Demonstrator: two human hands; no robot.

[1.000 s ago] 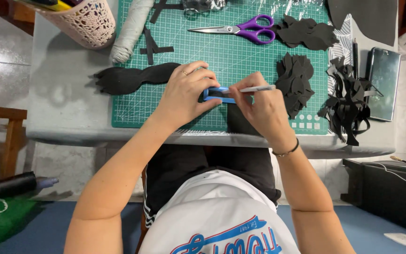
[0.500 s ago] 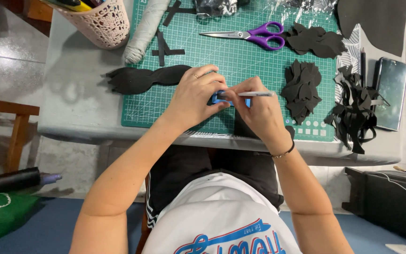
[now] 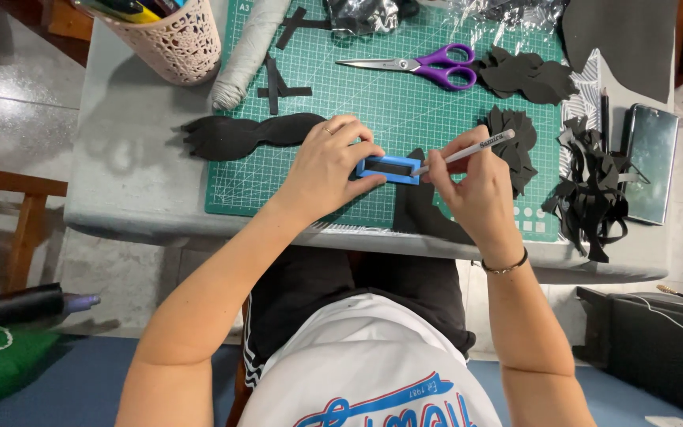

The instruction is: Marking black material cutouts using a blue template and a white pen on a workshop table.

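Note:
My left hand (image 3: 324,168) presses a small blue rectangular frame (image 3: 389,168) flat against a sheet of black foam (image 3: 423,212) on the green cutting mat (image 3: 373,103). My right hand (image 3: 476,190) grips a white pen (image 3: 468,150), its tip touching the right end of the blue frame. The black sheet hangs over the table's front edge, partly under my right hand.
Purple-handled scissors (image 3: 424,63) lie at the mat's far side. Piles of black cut shapes (image 3: 523,75) and strips (image 3: 594,186) sit to the right, beside a dark phone (image 3: 650,162). A long black piece (image 3: 238,133), a grey roll (image 3: 245,51) and a lace-pattern basket (image 3: 169,35) lie left.
My right hand has shifted right and tilted the pen up, uncovering the blue frame and the black sheet. My left hand stays on the frame.

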